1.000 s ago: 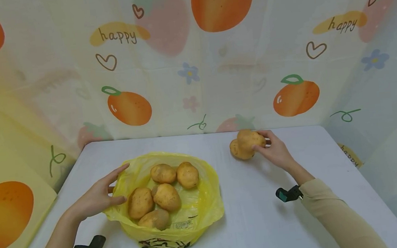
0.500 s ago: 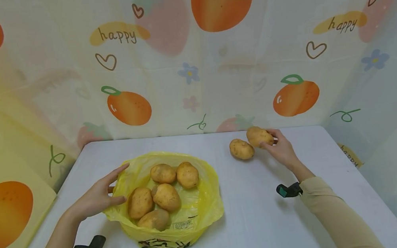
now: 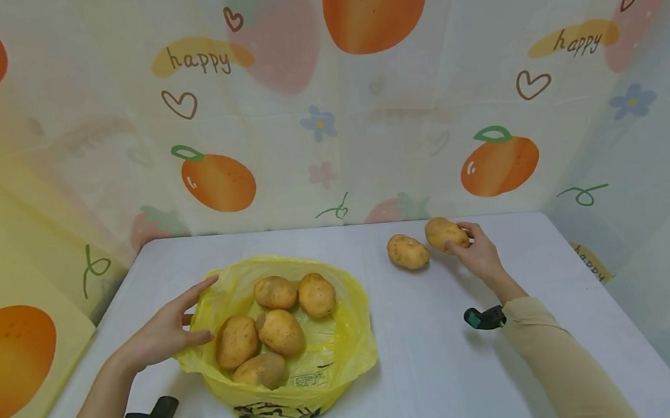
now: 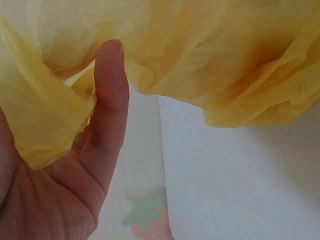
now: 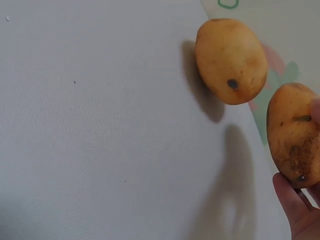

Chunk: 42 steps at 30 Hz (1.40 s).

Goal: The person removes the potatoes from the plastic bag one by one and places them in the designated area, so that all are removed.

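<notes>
At the left of the head view stands an opened yellow plastic bag [image 3: 354, 345] with dark print on its front. My left hand [image 3: 159, 331] holds its left rim, the thin film running between thumb and fingers; the left wrist view shows a finger [image 4: 111, 85] beside the folds. Several potatoes [image 3: 282, 333] lie in the bag. Towards the back right my right hand [image 3: 479, 257] grips a potato [image 3: 445, 233] between thumb and fingers. That potato shows a dark scuffed patch [image 5: 301, 152] in the right wrist view. Just left of it a second potato [image 3: 408, 252] rests on the table.
A white table [image 3: 424, 382] spreads under everything, its back edge close behind the two potatoes. Behind it hangs a curtain [image 3: 388, 136] printed with fruit and hearts. A small black wrist camera [image 3: 485, 318] sits on my right wrist, another [image 3: 152, 417] on the left.
My right hand has moved the gripped potato to the right, away from the second one, which it had overlapped, and then slightly down. The left hand and the bag have stayed put.
</notes>
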Motion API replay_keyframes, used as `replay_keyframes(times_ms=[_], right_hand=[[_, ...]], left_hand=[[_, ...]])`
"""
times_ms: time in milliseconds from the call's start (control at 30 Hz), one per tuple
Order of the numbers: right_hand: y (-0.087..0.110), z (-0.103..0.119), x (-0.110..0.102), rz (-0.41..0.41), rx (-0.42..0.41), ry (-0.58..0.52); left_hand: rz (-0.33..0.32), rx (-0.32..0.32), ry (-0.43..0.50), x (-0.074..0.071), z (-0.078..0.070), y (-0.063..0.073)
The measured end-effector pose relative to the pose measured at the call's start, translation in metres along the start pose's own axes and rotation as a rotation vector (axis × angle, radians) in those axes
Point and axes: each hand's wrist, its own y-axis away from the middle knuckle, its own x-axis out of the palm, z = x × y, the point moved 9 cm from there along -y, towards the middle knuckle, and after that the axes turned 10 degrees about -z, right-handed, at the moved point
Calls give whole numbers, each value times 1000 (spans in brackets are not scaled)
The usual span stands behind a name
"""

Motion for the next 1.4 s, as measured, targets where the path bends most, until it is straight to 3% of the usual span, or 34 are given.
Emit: replay_keyframes(times_ms=[700,1400], right_hand=[[1,-18,15,-11,70,38],[3,-17,21,5,82,56]], left_hand=[[-1,4,21,2,-3,0],[-8,19,23,0,-3,-2]])
